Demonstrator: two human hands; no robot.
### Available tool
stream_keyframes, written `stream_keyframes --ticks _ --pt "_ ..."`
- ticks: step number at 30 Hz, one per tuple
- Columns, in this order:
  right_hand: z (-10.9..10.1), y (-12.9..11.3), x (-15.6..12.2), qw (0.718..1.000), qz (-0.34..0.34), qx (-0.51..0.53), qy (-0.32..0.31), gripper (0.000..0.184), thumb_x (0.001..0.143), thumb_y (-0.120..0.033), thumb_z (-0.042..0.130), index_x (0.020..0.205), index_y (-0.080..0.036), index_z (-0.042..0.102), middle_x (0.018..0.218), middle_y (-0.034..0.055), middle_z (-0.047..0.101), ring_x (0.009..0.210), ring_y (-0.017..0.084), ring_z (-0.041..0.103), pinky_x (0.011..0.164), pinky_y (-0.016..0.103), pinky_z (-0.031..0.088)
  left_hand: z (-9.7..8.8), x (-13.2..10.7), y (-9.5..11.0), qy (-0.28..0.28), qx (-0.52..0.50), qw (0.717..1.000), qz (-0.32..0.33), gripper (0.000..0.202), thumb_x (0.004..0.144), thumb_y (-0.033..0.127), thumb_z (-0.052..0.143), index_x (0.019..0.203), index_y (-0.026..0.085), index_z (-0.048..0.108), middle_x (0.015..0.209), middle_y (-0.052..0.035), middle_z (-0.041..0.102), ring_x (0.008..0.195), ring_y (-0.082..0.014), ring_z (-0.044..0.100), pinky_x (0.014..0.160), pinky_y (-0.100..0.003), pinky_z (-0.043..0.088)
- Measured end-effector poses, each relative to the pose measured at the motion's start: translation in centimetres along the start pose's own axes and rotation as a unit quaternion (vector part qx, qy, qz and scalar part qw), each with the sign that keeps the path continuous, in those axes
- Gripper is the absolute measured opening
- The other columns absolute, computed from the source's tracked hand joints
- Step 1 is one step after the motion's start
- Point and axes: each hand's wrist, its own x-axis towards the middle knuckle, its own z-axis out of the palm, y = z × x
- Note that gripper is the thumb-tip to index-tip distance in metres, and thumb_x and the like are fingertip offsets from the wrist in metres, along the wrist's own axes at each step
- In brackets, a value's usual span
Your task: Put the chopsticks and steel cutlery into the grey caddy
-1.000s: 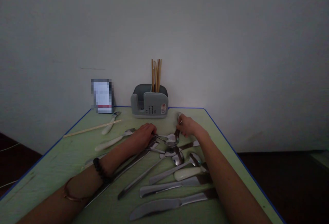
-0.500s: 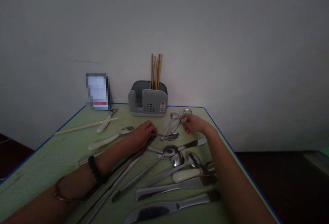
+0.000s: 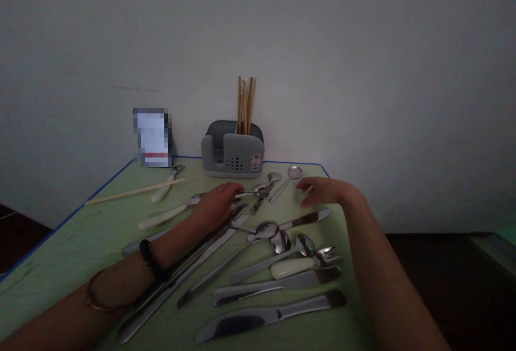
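My left hand lies on the green table with its fingers closed on the handle of a small metal spoon. Beside that spoon are another small spoon and a round-bowled spoon, both lying free on the table. My right hand hovers just right of them, fingers loosely spread, holding nothing. Nearer to me lie several spoons, a white-handled fork and table knives.
A grey cutlery holder with wooden chopsticks stands at the back against the wall. A blurred card stands to its left. A single chopstick, a white-handled spoon and a white-handled fork lie at the left.
My right hand let go of the small spoons near the holder and drew back to the right, opening. My left hand slid forward with its spoon. The view tilted slightly.
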Motion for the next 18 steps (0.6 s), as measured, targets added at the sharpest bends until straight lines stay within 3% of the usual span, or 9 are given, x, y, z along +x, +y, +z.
stream_keyframes --ticks 4,8,11,14,18 --pt "0.3 -0.8 -0.8 0.998 -0.020 -0.002 -0.060 0.042 0.060 -0.033 0.073 0.097 -0.017 0.065 0.089 0.0058 0.069 0.080 0.021 0.064 0.069 0.029 0.048 -0.2 0.1 -0.2 0.004 0.022 1.000 0.003 0.025 0.089 0.020 0.038 0.101 0.018 0.060 0.101 -0.0064 0.067 0.094 -0.0200 0.061 0.088 -0.035 0.047" --pt "2.3 -2.3 -2.6 0.993 -0.090 -0.002 -0.071 0.047 0.054 -0.037 0.078 0.094 -0.017 0.062 0.092 0.0053 0.064 0.081 0.020 0.060 0.068 0.027 0.045 -1.0 -0.2 0.5 -0.007 0.021 0.996 0.082 0.025 0.090 0.028 0.042 0.104 0.017 0.060 0.118 -0.0096 0.061 0.111 -0.0216 0.054 0.100 -0.038 0.041" --pt "3.8 -2.2 -3.9 0.990 -0.138 -0.003 -0.025 0.037 0.056 -0.033 0.077 0.087 -0.018 0.063 0.093 0.0051 0.059 0.084 0.019 0.056 0.072 0.027 0.043 -1.9 -1.1 1.8 -0.077 0.017 0.985 0.154 0.046 0.088 0.047 0.048 0.123 0.017 0.052 0.141 -0.0123 0.043 0.131 -0.0259 0.036 0.108 -0.043 0.031" --pt "4.6 -1.2 -3.6 0.983 -0.174 0.049 0.004 0.024 0.062 -0.031 0.073 0.079 -0.018 0.063 0.083 0.0019 0.054 0.079 0.016 0.053 0.070 0.025 0.041 -1.9 -2.1 3.0 -0.161 0.045 0.971 0.173 0.071 0.081 0.062 0.048 0.141 0.025 0.033 0.152 -0.0116 0.024 0.139 -0.0310 0.022 0.111 -0.050 0.022" --pt "4.5 -0.9 -1.5 0.979 -0.173 0.103 0.008 0.021 0.068 -0.032 0.068 0.081 -0.017 0.062 0.067 -0.0036 0.048 0.064 0.012 0.047 0.059 0.023 0.036 -0.6 -2.5 2.9 -0.191 0.084 0.965 0.157 0.070 0.085 0.064 0.039 0.145 0.029 0.024 0.154 -0.0094 0.018 0.142 -0.0301 0.014 0.113 -0.051 0.014"
